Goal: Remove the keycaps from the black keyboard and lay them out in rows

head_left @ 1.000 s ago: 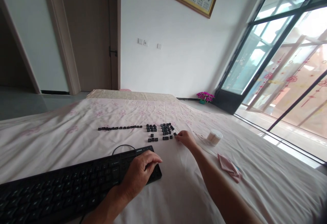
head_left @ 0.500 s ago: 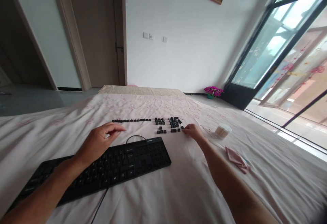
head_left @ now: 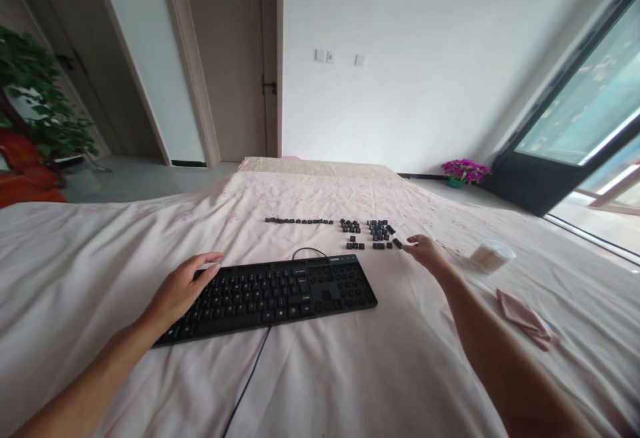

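Keyboard: A black keyboard (head_left: 265,288) lies slightly aslant on a pale, pink-flowered sheet (head_left: 330,371), key sockets exposed toward its right end.
Loose keycaps: Beyond the keyboard, a row of small black keycaps (head_left: 299,221) stretches across the sheet, with two tight clusters to its right and a smaller group nearer the keyboard.
Long keycap: One longer dark keycap (head_left: 397,243) sits tilted at the clusters' right edge.
Right hand: The right hand (head_left: 425,251) reaches to the long keycap, thumb and forefinger close together at its side; whether they pinch it cannot be told.
Left hand: The left hand (head_left: 185,285) is over the keyboard's left end, thumb parted from the fingers, nothing between them; contact with the keys is unclear.
Cable: A black cable (head_left: 250,378) runs across the sheet from the keyboard's near edge.
Right of the arm: A clear tub (head_left: 493,257) of pale sticks stands near a crumpled pink cloth (head_left: 525,318).
Room: Magenta flowers (head_left: 465,170) sit by the white wall (head_left: 400,91); a closed brown door (head_left: 227,58) and a leafy plant (head_left: 30,85) appear at left.
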`<move>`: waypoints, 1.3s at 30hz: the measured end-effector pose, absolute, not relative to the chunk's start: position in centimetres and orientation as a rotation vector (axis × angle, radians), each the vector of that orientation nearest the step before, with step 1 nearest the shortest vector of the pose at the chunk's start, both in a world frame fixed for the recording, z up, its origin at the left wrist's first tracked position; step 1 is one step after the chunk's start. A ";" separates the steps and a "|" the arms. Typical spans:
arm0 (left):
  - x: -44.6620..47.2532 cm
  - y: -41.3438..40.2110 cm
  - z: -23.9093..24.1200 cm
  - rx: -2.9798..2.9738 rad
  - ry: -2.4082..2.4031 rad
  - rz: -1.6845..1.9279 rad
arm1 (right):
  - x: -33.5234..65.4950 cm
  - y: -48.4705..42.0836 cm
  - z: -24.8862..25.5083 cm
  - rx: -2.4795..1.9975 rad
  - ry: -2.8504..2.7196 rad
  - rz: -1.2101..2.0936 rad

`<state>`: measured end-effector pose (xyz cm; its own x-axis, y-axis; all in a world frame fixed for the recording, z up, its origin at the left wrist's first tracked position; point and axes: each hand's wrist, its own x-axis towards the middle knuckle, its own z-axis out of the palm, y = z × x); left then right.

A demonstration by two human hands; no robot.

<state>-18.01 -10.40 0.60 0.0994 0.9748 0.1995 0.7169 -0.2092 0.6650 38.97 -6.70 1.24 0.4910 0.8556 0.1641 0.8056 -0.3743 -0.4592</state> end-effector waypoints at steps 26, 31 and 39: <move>-16.3 -9.3 0.3 1.902 1.398 0.751 | 29.7 -12.9 1.1 -2.276 -1.925 -0.093; -17.2 -8.5 -0.6 1.737 1.462 0.839 | 29.8 -12.9 0.5 -2.313 -1.871 -0.068; -17.6 -8.5 -1.3 1.645 1.517 0.927 | 29.9 -12.7 0.0 -2.343 -1.851 -0.031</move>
